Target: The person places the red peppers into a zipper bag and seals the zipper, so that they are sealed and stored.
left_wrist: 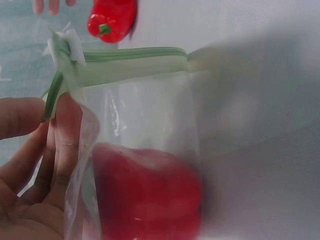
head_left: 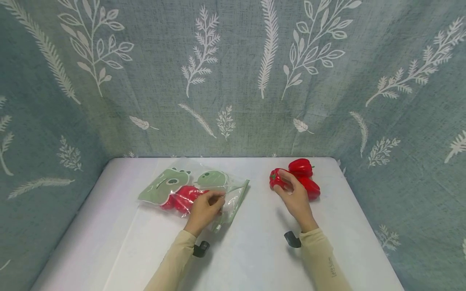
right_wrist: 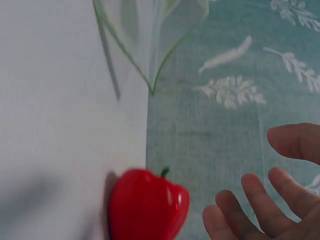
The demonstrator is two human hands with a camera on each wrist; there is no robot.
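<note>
A clear zip bag (head_left: 236, 184) with green cartoon prints lies at the left of the table, with red bell peppers (head_left: 186, 198) inside. My left hand (head_left: 206, 208) pinches its green-edged mouth between thumb and fingers; the left wrist view shows the zip strip (left_wrist: 135, 54) held apart from the other side. Over at the right, my right hand (head_left: 296, 198) hovers above a loose red bell pepper (head_left: 274, 178), thumb and fingers spread. In the right wrist view, those fingers (right_wrist: 255, 192) stand apart from the pepper (right_wrist: 147, 205).
Two more red peppers lie right by my right hand, one at the back (head_left: 300, 166) and one nearer (head_left: 311, 188). The white table (head_left: 255, 250) ends at a green leaf-patterned cloth (head_left: 233, 81). Dark wrist cameras (head_left: 292, 239) jut inward from both sleeves.
</note>
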